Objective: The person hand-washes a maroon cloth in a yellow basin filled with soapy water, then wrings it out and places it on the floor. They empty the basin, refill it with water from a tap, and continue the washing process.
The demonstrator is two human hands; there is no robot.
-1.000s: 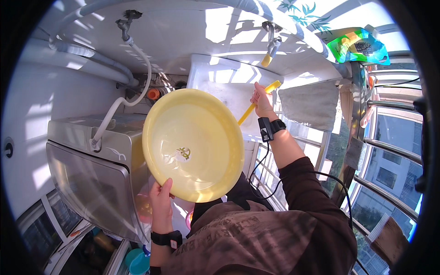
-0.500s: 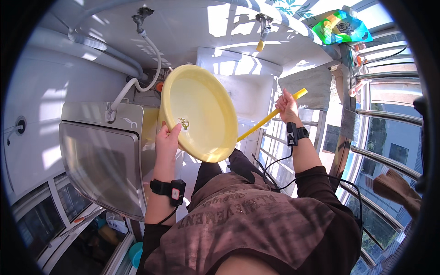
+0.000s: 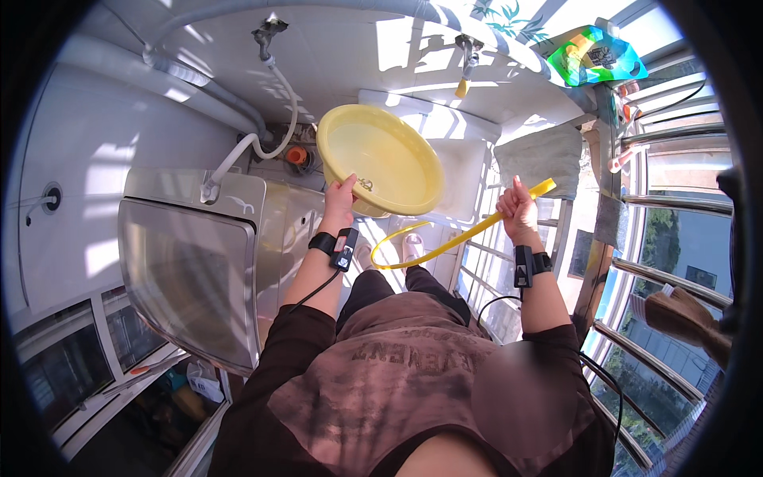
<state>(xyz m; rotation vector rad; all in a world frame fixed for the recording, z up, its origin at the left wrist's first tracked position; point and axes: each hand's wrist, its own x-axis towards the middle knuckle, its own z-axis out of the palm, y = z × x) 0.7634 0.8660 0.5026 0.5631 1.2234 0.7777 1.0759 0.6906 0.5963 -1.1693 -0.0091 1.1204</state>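
My left hand [image 3: 340,200] is closed on the near left rim of a round yellow plastic basin [image 3: 389,151]. The basin is tilted, its inside facing me, and it overlaps the left part of the white sink [image 3: 467,176]. A small printed mark shows inside the basin, close to my left fingers. In my right hand [image 3: 518,213], fingers wrapped round it, is a flat yellow hose [image 3: 453,245]. A short end sticks out above that fist, while the rest runs down to the left and bends back in a loop under the basin.
At left stands a washing machine [image 3: 187,278] with a white inlet hose [image 3: 238,153]. A wall tap [image 3: 466,57] is above the sink, and a grey cloth [image 3: 540,163] hangs to its right. Metal window bars [image 3: 675,205] line the right side; a green-blue pouch [image 3: 598,60] sits at upper right.
The basin has moved away from me and to the right, and lies flatter. Both hands have shifted right, still gripping. The hose's loop now shows below the basin.
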